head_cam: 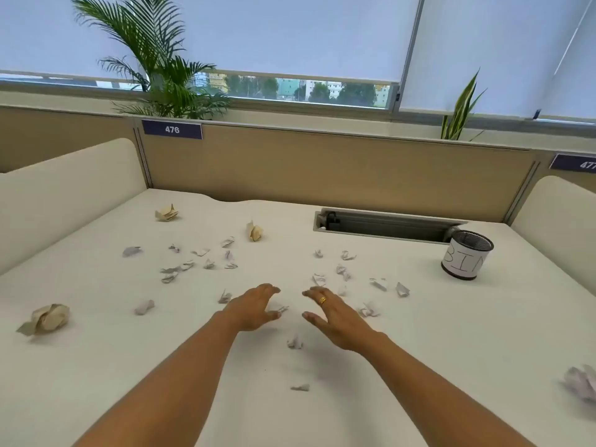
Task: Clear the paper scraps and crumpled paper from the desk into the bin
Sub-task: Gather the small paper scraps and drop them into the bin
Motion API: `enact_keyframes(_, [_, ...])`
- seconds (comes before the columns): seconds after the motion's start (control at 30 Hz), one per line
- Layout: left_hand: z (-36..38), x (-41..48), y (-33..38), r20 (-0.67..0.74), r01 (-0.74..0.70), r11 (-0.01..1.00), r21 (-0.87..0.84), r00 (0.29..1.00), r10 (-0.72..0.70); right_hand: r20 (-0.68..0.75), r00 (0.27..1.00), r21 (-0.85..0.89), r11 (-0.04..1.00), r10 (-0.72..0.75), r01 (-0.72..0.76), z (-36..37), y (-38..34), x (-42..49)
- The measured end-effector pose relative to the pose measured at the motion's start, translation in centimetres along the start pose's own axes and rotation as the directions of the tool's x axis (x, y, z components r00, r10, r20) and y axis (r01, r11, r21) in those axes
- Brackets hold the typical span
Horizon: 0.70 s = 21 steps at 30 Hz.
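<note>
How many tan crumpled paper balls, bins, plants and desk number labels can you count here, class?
Tan crumpled paper balls: 3
Bins: 1
Plants: 2
Desk number labels: 2
Total: 8

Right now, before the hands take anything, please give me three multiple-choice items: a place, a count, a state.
1. Where does the black mesh bin with the white paper label stand? A) far right on the white desk B) on the windowsill C) at the desk's left edge
2. How many tan crumpled paper balls lie there? A) one B) three C) six
3. How are the left hand and right hand? A) both grip the bin B) each holds a tan ball C) both open, empty
Answers: 1 A, beside the grey cable slot; 2 B, two far, one at the left edge; 3 C, spread, nothing in them.
</note>
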<state>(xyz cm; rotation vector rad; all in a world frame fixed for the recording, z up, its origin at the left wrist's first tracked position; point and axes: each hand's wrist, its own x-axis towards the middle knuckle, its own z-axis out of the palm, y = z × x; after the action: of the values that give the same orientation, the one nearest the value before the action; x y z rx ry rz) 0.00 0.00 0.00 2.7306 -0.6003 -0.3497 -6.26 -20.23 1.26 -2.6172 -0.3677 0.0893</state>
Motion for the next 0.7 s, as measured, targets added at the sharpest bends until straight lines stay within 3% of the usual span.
enact_keyframes(0.17, [1.2,-0.4,-0.2,0.065,0.014,0.994,-0.107,0.998,-0.007,0.220,0.975,-0.001,1.000,-0.010,0.010,2.1,-1.1,-0.7])
enact_keyframes(0.4, [1.9,-0.6,-0.1,0.076,-0.045,0.998,-0.036,0.996,0.047,0.372,0.927,-0.058,0.996,-0.038,0.065,3.0,-1.7,-2.4])
enact_keyframes(0.57, [2.5,-1.0,-0.1,0.007,-0.109,0.994,0.004,0.994,0.109,0.403,0.911,-0.105,0.985,-0.087,0.140,3.3,-1.5,-4.0])
enact_keyframes(0.7, [3.2,-1.5,-0.1,-0.097,-0.156,0.987,0.032,0.983,0.158,0.336,0.928,-0.128,0.968,-0.162,0.215,3.6,-1.3,-5.5])
